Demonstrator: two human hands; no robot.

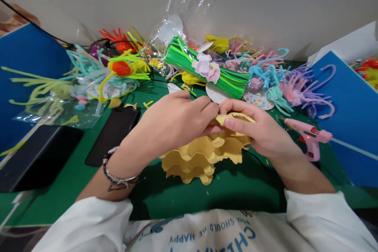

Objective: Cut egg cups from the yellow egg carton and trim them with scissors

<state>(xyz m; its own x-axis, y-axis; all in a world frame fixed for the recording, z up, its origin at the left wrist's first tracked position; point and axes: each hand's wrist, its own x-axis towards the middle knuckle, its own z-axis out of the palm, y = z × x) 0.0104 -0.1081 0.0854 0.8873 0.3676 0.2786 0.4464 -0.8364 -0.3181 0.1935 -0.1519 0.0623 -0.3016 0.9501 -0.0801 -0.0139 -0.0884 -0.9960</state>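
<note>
A yellow egg carton [189, 157] with torn, jagged edges is in front of me over the green tabletop. My right hand [251, 126] pinches the carton's upper rim between thumb and fingers. Against that same rim, my left hand [183, 122] is closed, its fingertips partly hidden behind the knuckles. Both hands nearly touch at the rim. Just beyond them lies a bundle of green pipe cleaners [206, 67] in clear wrapping.
A pink glue gun [310, 138] with a red light lies at right. At left are a phone [113, 134] and a black box [41, 157]. Colourful pipe-cleaner pieces [298, 86] line the back. Blue panels [348, 118] flank the table. Another person's hand [20, 17] shows far left.
</note>
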